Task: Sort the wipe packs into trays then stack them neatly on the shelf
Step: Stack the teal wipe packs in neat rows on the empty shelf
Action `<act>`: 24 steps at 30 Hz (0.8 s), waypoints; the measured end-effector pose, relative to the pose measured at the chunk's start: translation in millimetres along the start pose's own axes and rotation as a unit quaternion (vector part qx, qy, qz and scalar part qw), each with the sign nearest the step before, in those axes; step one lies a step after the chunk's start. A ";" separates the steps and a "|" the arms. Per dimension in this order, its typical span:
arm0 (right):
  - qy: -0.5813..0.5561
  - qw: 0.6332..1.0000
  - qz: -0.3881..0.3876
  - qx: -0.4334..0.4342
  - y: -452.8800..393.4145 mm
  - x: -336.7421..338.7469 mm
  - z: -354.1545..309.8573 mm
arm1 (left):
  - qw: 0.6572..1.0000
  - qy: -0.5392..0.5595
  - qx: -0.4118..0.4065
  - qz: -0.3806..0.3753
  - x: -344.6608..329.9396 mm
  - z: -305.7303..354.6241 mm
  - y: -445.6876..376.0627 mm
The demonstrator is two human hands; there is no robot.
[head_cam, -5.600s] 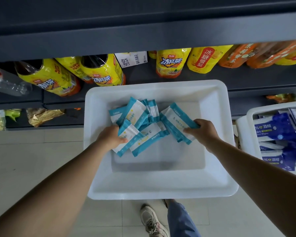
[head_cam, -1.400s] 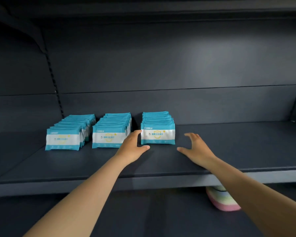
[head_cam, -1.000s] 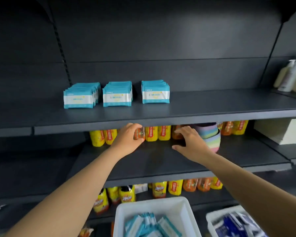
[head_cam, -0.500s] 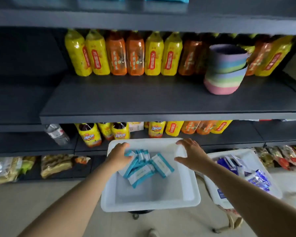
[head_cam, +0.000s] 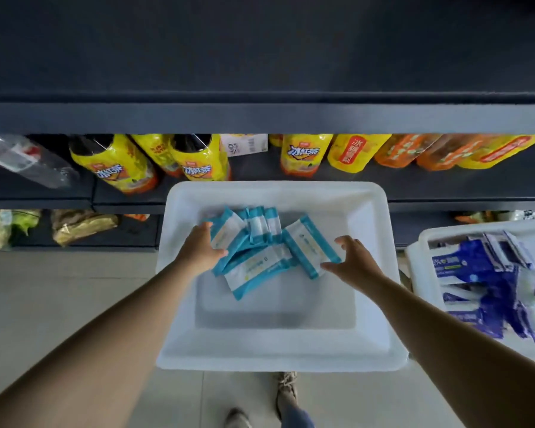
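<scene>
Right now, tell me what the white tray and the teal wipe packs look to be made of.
White tray: likely moulded plastic, judging by its smooth, slightly glossy surface, rounded corners and one-piece rim.
Teal wipe packs: apparently thin, flexible plastic film with a soft sheen, printed teal and white, lying limp across one another.

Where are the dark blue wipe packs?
The dark blue wipe packs lie in the second white tray at the right edge of the head view, beside the tray of teal packs.
</scene>
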State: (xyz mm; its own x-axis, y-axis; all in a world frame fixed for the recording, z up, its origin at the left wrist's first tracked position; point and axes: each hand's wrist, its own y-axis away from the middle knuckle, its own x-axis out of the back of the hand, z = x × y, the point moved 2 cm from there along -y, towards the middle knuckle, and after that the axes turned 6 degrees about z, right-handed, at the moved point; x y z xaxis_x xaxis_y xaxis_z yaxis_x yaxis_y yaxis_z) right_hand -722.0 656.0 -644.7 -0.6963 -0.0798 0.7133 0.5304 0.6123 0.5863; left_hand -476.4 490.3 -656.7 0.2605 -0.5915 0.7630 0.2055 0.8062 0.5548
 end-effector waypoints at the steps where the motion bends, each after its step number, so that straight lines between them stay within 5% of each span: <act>1: -0.012 1.000 0.000 -0.015 -8.9 -5.3 3.3 | 1.000 0.001 0.000 -0.004 -4.9 -0.8 -6.6; 10: -0.029 0.998 -0.012 -0.059 -45.7 -47.2 6.9 | 0.999 0.041 0.002 0.001 -23.3 -16.6 -28.0; 15: -0.168 0.974 -0.023 -0.151 -45.2 -60.9 9.2 | 0.994 0.076 0.030 -0.069 -29.8 -26.0 -26.0; 24: -0.258 0.952 0.113 -0.120 -1.5 -34.8 -16.6 | 0.986 0.150 0.038 -0.064 1.4 -22.0 -0.9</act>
State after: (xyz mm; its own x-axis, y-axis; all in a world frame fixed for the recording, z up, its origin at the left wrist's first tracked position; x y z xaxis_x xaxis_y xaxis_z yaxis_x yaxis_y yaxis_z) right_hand -690.6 644.8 -663.9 -0.6638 0.4676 0.5837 0.7465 0.3660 0.5557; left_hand -455.5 488.4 -663.4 0.5070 -0.6570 0.5580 0.1878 0.7160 0.6724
